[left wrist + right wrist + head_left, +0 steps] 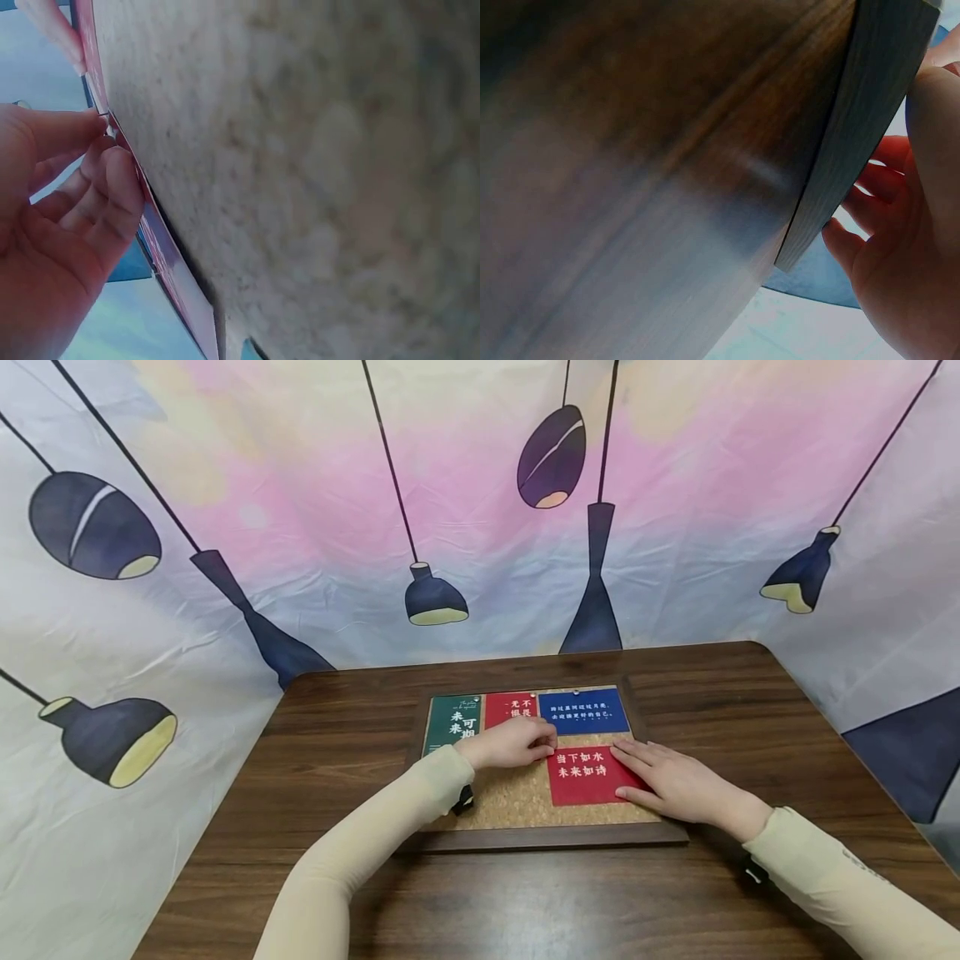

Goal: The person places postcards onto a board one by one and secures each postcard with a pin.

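Observation:
A lower red card (581,789) with white characters lies on the cork board (510,802). At its upper left corner, my left hand (510,743) pinches a small clear push pin (112,131) between thumb and finger; the pin is mostly hidden by the fingertips. My right hand (675,781) presses the card's right side flat, with fingers extended and thumb apart. Above are a green card (442,717), an upper red card (497,710) partly behind my left hand, and a blue card (585,710), with small pins at their top edges.
The board's dark wooden frame (540,838) lies on a brown wood-grain table (315,793). Behind the table hangs a pastel cloth (322,527) printed with dark lamps. A dark wrist strap (464,800) shows under the left sleeve.

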A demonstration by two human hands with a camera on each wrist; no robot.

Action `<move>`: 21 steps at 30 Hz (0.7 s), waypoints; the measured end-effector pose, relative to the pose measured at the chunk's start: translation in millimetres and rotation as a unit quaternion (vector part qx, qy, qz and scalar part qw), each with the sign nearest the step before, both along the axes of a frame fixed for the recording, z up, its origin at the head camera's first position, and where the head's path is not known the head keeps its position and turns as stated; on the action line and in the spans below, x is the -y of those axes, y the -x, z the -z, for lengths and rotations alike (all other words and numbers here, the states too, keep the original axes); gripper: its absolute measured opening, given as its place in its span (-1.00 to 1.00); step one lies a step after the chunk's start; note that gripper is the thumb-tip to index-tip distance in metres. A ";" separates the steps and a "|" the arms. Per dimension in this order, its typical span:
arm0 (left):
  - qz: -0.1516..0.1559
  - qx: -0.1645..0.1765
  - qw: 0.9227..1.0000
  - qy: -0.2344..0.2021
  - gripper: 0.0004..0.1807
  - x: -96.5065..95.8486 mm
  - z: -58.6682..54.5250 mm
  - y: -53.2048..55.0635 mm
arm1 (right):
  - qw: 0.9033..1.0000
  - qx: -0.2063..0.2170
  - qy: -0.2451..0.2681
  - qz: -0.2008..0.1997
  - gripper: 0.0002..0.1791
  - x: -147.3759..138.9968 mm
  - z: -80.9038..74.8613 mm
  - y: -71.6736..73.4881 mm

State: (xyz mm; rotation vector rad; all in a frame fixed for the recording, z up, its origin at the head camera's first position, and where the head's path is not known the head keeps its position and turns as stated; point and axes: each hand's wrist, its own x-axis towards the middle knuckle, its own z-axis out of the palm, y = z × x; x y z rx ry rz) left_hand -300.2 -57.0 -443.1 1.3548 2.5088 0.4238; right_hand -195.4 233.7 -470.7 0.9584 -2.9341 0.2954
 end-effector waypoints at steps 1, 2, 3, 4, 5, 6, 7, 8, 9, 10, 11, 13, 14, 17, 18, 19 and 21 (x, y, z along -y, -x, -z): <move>0.004 -0.007 1.000 0.003 -0.91 0.1 -0.8 -0.5 | 1.000 0.000 0.000 -0.001 -0.19 -0.1 0.0 0.0; 0.007 -0.013 1.000 0.006 -0.92 0.2 -1.5 -1.0 | 1.000 0.000 -0.001 -0.001 -0.19 -0.1 0.0 0.1; 0.011 -0.019 1.000 0.008 -0.92 0.4 -2.6 -1.5 | 1.000 0.000 -0.002 0.000 -0.19 -0.1 -0.1 0.1; 0.017 -0.026 0.999 0.009 -0.92 0.5 -3.6 -1.9 | 1.000 0.001 -0.003 0.000 -0.19 0.0 -0.2 0.0; 0.022 -0.035 0.999 0.013 -0.92 0.6 -4.5 -2.5 | 1.000 0.001 -0.004 0.001 -0.18 -0.2 0.0 0.1; 0.029 -0.045 0.998 0.016 -0.92 0.6 -4.8 -2.7 | 1.000 0.002 -0.004 0.002 -0.18 -0.3 0.3 0.2; 0.037 -0.057 0.998 0.018 -0.91 0.7 -5.0 -2.8 | 1.000 0.003 -0.005 0.003 -0.18 -0.4 0.4 0.2; 0.043 -0.068 0.997 0.020 -0.91 0.6 -4.9 -2.9 | 1.000 0.003 -0.005 0.004 -0.18 -0.4 0.4 0.1; 0.049 -0.079 0.995 0.022 -0.91 0.5 -4.6 -3.0 | 1.000 0.004 -0.005 0.005 -0.18 -0.4 0.4 0.0; 0.053 -0.089 0.994 0.025 -0.91 0.4 -4.1 -3.0 | 1.000 0.005 -0.005 0.006 -0.18 -0.5 0.4 0.0; 0.056 -0.099 0.993 0.028 -0.90 0.4 -3.5 -3.1 | 1.000 0.005 -0.006 0.006 -0.18 -0.6 0.4 0.0; 0.063 -0.118 0.990 0.037 -0.89 0.1 -2.8 -2.9 | 1.000 0.006 -0.007 0.007 -0.18 -0.6 0.1 -0.2; 0.065 -0.124 0.989 0.043 -0.89 0.0 -2.9 -2.8 | 1.000 0.007 -0.008 0.007 -0.18 -0.5 -0.3 -0.3; 0.068 -0.138 0.986 0.059 -0.87 0.1 -4.3 -2.1 | 1.000 0.007 -0.005 0.006 -0.19 -0.2 -1.6 -0.6; 0.067 -0.139 0.986 0.062 -0.86 0.1 -5.3 -1.8 | 1.000 0.006 -0.003 0.005 -0.19 -0.1 -2.0 -0.6; 0.066 -0.138 0.986 0.064 -0.86 0.3 -6.1 -1.6 | 1.000 0.006 -0.001 0.004 -0.19 0.1 -2.6 -0.6; 0.063 -0.137 0.986 0.065 -0.85 0.7 -7.2 -1.5 | 1.000 0.005 0.004 0.002 -0.20 0.4 -3.1 -0.4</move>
